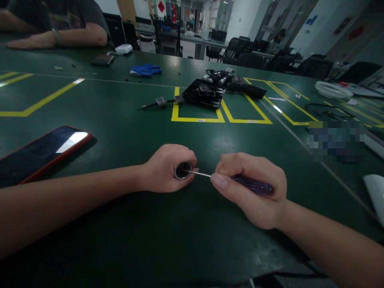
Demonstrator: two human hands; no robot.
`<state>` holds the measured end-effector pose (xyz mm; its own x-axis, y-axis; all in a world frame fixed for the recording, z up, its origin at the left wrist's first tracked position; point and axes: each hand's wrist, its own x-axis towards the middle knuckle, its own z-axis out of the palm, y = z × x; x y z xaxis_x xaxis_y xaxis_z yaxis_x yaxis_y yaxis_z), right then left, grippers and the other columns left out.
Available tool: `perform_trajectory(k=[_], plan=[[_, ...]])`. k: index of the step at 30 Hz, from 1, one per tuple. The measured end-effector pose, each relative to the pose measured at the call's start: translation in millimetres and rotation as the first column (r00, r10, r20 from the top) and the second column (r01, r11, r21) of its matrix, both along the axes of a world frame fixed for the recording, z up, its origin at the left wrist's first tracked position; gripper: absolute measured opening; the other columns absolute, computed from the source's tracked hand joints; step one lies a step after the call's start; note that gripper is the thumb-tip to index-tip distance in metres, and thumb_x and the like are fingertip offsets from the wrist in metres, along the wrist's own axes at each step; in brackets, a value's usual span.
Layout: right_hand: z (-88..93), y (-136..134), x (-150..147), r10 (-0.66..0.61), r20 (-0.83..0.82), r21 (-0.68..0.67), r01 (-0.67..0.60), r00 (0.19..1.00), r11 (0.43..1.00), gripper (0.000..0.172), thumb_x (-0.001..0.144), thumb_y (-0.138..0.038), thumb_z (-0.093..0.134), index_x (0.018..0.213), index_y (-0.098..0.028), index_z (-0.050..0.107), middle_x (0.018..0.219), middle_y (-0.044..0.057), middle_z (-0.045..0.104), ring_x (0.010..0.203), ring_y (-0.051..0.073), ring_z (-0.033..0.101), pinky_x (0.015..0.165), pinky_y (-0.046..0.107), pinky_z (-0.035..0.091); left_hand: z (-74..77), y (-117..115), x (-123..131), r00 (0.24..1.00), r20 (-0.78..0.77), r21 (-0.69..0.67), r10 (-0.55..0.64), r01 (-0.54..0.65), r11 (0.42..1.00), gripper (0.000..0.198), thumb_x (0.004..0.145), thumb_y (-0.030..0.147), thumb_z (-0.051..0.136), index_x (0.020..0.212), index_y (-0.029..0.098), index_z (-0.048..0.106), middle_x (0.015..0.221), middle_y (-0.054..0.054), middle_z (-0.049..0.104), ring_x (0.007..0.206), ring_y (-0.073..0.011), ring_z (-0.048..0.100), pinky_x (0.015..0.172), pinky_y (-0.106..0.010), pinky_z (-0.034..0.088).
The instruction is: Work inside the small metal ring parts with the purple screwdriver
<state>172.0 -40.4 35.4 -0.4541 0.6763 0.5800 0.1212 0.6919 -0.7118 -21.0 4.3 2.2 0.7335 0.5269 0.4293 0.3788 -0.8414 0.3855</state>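
Left hand (pixel 166 168) is curled tight around a small metal ring (pixel 183 170), low centre on the green table (pixel 120 120). Right hand (pixel 252 188) sits at the ring's three o'clock, fingers closed round a purple-handled screwdriver (pixel 240 182), its thin tip poking into the ring's opening. A phone (pixel 42 154) lies at nine o'clock, a black tray (pixel 204 94) at twelve.

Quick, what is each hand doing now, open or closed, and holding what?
Left hand: closed around a small metal cylinder.
Right hand: closed on a purple-handled screwdriver, its tip at the cylinder's opening.
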Motion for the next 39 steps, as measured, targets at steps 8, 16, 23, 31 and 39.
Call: perform_trajectory(k=[8,16,23,31,39], plan=[[-4.0,5,0,0.002,-0.022,-0.138,-0.005,1.0,0.99,0.019,0.077,-0.013,0.058,0.06,-0.014,0.052,0.054,-0.003,0.049,0.049,0.006,0.044,0.047,0.022,0.035,0.0,-1,-1,1.0,0.001,-0.013,-0.014,0.014,1.0,0.01,0.075,0.02,0.053,0.067,0.016,0.05,0.058,0.002,0.053,0.054,-0.0096,0.048,0.053,-0.023,0.037],[-17.3,15,-1,-0.081,-0.266,-0.477,-0.058,0.96,0.877,0.019,0.076,-0.017,0.063,0.059,-0.016,0.054,0.051,-0.006,0.05,0.048,0.006,0.045,0.046,0.021,0.033,2.2,-3,0,1.0,-0.006,-0.027,0.029,-0.029,0.999,0.013,0.078,0.021,0.052,0.067,0.015,0.051,0.06,0.001,0.055,0.056,-0.0097,0.049,0.055,-0.023,0.038],[-19.0,15,-1,-0.081,-0.277,-0.443,-0.052,0.957,0.895,0.019,0.077,-0.017,0.062,0.06,-0.016,0.054,0.051,-0.006,0.051,0.048,0.006,0.046,0.046,0.022,0.034,1.0,-3,0,0.998,-0.028,-0.022,0.057,-0.057,0.998,0.011,0.077,0.021,0.052,0.067,0.016,0.052,0.061,0.0,0.056,0.056,-0.0102,0.049,0.054,-0.023,0.038],[-10.1,4,-1,0.007,-0.134,-0.235,-0.039,0.991,0.971,0.015,0.076,-0.012,0.061,0.062,-0.014,0.055,0.056,-0.004,0.05,0.051,0.007,0.046,0.048,0.023,0.035,2.4,-2,0,1.0,0.018,-0.012,0.024,-0.024,1.0,0.009,0.073,0.019,0.054,0.065,0.016,0.051,0.057,0.002,0.054,0.054,-0.0093,0.048,0.052,-0.022,0.036],[-19.7,16,-2,-0.092,-0.291,-0.477,-0.061,0.952,0.877,0.019,0.077,-0.018,0.062,0.06,-0.016,0.055,0.051,-0.006,0.051,0.048,0.006,0.046,0.045,0.021,0.032,0.9,-2,-1,0.999,-0.027,-0.039,0.026,-0.027,0.999,0.012,0.078,0.021,0.051,0.068,0.016,0.052,0.062,0.0,0.056,0.057,-0.0101,0.049,0.055,-0.024,0.038]])
